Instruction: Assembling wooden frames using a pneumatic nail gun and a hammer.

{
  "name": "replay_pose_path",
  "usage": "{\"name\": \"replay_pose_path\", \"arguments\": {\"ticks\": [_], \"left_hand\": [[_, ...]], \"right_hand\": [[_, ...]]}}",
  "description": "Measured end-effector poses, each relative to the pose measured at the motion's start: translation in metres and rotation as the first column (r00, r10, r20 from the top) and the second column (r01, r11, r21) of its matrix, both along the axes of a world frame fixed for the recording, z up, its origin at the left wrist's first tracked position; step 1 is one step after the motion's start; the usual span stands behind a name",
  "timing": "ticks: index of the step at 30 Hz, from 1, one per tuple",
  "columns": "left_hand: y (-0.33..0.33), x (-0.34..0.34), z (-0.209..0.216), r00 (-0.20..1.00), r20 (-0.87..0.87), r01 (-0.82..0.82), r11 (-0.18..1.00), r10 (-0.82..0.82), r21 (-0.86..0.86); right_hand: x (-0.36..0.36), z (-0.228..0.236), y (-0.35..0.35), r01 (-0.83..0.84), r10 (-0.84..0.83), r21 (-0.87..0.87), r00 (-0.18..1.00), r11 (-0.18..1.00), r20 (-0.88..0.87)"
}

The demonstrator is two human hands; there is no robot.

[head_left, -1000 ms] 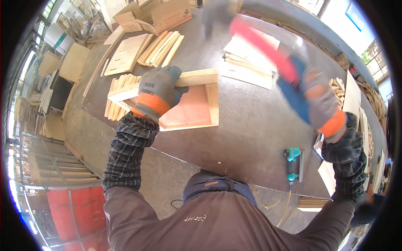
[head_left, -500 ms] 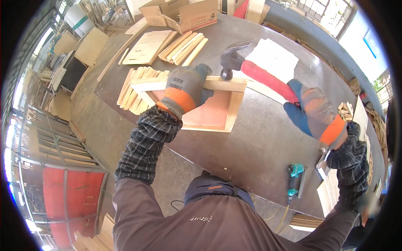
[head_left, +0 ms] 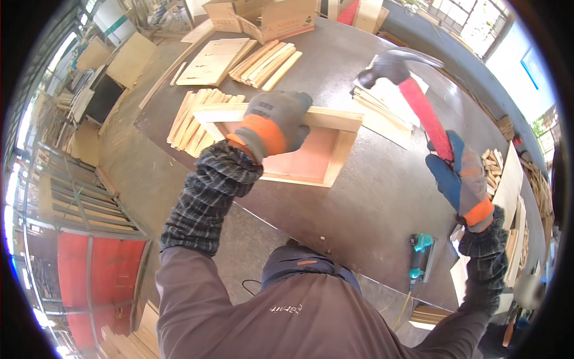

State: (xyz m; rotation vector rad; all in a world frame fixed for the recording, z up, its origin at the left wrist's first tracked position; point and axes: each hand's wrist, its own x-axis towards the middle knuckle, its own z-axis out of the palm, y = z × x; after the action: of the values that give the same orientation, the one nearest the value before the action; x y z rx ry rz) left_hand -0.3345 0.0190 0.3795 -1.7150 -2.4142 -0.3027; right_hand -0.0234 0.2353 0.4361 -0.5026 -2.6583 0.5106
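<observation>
**Wooden frame pinned, hammer raised**

The left hand (head_left: 276,122) clamps its gloved fingers over the far rail of the shallow wooden frame (head_left: 299,149), which lies near the table's (head_left: 371,203) left edge. It looks light, stiff and rough, best gripped by a rail. The right hand (head_left: 460,176) clenches the red-handled hammer (head_left: 412,90), top-heavy. The glove hides any nail.

one hammer (head_left: 412,90), one wooden box (head_left: 302,149), one teal nail gun (head_left: 420,256), two gloved hands, left (head_left: 272,122) and right (head_left: 457,173), one cardboard box (head_left: 269,18), several loose slat stacks, number unclear.
</observation>
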Motion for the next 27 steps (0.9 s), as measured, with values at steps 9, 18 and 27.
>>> {"name": "replay_pose_path", "arguments": {"ticks": [9, 18, 27], "left_hand": [[-0.029, 0.011, 0.019, 0.975, 0.203, 0.136, 0.961, -0.087, -0.242], [-0.066, 0.078, -0.013, 0.965, 0.096, 0.242, 0.970, -0.242, 0.017], [-0.068, 0.109, -0.139, 0.996, -0.049, 0.081, 0.978, -0.073, 0.190]], "right_hand": [[0.182, -0.195, 0.084, 0.611, -0.569, -0.417, 0.788, 0.673, 0.236], [0.338, -0.359, 0.147, 0.653, -0.478, -0.748, 0.698, 0.118, 0.534], [0.415, -0.443, 0.189, 0.717, -0.723, 0.292, 0.411, 0.633, 0.556]]}}
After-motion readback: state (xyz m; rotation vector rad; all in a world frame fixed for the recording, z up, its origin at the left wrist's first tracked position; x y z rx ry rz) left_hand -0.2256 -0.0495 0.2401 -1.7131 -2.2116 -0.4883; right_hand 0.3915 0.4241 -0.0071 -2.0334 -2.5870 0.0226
